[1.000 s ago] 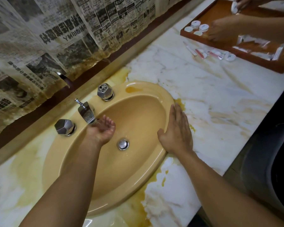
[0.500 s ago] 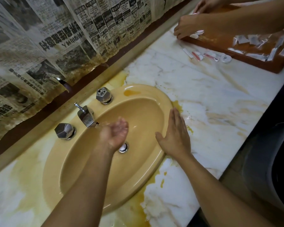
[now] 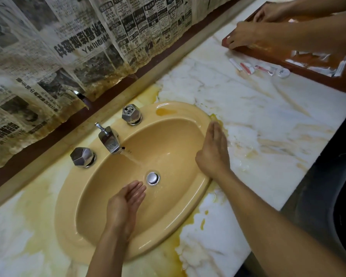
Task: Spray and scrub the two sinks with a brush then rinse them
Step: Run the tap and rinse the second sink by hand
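I see yellowed newspaper sheets [image 3: 72, 43] covering the wall behind a white marble countertop [image 3: 258, 120], which carries yellow stains [image 3: 190, 232]. Upper right: I see a brown wooden tray [image 3: 318, 77] holding wrapped packets [image 3: 316, 56]. Red-and-white sachets [image 3: 248, 67] and a round white container [image 3: 283, 73] lie just beside its front rim.

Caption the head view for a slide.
Tap runs into sink; left hand cupped by drain, right hand at rim.
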Demonstrator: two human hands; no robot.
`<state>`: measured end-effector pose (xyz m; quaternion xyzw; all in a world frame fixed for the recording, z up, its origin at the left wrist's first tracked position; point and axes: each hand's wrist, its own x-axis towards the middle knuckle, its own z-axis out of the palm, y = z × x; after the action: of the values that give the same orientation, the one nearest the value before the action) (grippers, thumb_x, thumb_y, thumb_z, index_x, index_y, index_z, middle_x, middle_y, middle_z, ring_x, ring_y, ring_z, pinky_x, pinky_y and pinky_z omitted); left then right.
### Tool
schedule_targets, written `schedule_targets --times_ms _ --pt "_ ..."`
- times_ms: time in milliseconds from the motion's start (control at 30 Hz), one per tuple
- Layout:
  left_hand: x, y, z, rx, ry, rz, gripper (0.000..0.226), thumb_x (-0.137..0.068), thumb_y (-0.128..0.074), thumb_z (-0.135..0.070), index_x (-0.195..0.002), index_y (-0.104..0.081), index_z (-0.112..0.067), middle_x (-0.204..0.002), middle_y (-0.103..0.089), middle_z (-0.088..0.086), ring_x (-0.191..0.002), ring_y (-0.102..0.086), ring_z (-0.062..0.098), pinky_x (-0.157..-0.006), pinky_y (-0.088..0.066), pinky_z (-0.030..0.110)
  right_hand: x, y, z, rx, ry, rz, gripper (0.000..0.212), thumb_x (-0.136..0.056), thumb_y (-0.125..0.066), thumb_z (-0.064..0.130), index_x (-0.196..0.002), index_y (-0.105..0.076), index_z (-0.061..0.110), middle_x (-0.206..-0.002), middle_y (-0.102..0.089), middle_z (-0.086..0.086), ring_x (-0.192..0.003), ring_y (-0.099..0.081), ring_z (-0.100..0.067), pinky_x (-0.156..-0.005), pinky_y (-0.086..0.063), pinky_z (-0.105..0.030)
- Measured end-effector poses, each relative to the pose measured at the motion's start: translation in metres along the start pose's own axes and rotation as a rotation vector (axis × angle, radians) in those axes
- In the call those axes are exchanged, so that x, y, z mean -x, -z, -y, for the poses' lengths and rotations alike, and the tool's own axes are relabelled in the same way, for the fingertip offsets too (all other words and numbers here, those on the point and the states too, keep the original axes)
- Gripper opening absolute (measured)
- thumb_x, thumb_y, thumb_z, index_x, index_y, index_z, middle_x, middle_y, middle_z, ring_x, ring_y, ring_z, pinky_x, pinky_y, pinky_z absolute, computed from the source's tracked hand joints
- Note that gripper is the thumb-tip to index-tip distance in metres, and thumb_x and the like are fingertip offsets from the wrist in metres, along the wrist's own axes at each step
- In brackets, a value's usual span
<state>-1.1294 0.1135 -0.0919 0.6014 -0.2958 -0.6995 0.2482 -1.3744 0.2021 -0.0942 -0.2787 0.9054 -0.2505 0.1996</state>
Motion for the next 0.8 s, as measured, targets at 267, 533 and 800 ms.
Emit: schedule_targets --times_ms 267,533,800 --pt "-0.012 0.024 0.012 0.22 0.104 -0.048 0.023 -0.102 -0.046 -0.009 -0.113 -0.064 0.001 -0.121 -0.068 0.021 -0.109 -0.067 0.032 -0.088 -0.053 0.038 0.048 -0.018 0.0 0.137 -0.005 -0.001 0.1 -0.086 -0.055 0.02 -0.157 0.01 -0.004 -0.165 0.021 -0.024 -0.155 0.016 -0.034 -0.127 0.008 -0.038" --pt "-0.014 0.013 0.008 0.221 0.141 0.008 0.026 -0.104 -0.045 -0.011 -0.115 -0.064 0.004 -0.119 -0.07 0.022 -0.111 -0.068 0.033 -0.096 -0.053 0.041 -0.007 0.016 0.002 0.067 0.068 0.079 0.091 -0.09 -0.047 0.007 -0.161 0.011 0.006 -0.169 0.017 -0.008 -0.156 0.011 -0.024 -0.127 0.001 -0.033" --pt "-0.041 -0.04 -0.055 0.479 0.198 0.05 0.031 -0.108 -0.038 -0.015 -0.116 -0.062 0.004 -0.115 -0.069 0.019 -0.11 -0.065 0.032 -0.103 -0.049 0.041 0.056 -0.002 -0.039 0.045 0.176 0.037 0.092 -0.102 -0.036 0.056 -0.159 0.018 0.008 -0.166 0.03 -0.005 -0.154 0.019 -0.015 -0.114 0.021 -0.017"
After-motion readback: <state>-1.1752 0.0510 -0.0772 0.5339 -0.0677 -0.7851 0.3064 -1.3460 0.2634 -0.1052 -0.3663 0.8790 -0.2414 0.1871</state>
